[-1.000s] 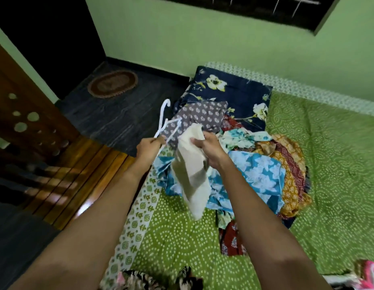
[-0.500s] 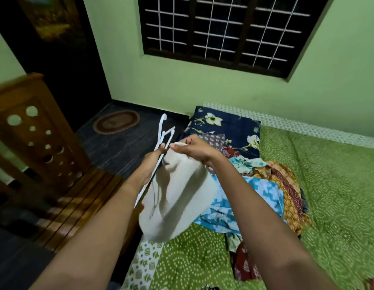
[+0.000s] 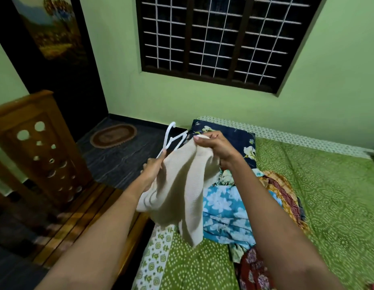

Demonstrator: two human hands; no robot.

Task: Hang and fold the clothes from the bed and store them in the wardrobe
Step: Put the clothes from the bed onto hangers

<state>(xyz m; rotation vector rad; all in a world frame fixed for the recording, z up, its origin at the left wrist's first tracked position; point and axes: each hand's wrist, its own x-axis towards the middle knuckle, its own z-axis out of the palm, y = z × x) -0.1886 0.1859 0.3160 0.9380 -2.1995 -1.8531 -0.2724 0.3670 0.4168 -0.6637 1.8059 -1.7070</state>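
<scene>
A cream knitted garment (image 3: 182,193) hangs in the air over the bed's left edge. My right hand (image 3: 215,146) pinches its top edge. My left hand (image 3: 153,167) grips a white plastic hanger (image 3: 171,138) whose hook points up and away; the hanger's lower part is hidden behind the garment. Beneath lies a pile of clothes on the bed: a blue floral piece (image 3: 228,214), an orange and maroon patterned piece (image 3: 282,193), and a dark red floral piece (image 3: 253,268).
The bed has a green dotted sheet (image 3: 328,195) and a navy floral pillow (image 3: 234,139) by the wall. A wooden bed frame with round holes (image 3: 39,147) stands at left. A small oval mat (image 3: 112,136) lies on the dark floor. A grilled window (image 3: 219,38) is above.
Both hands have risen with the cream garment and hanger, and the view has tilted up to show the window. The garment now hangs more spread out over the hanger.
</scene>
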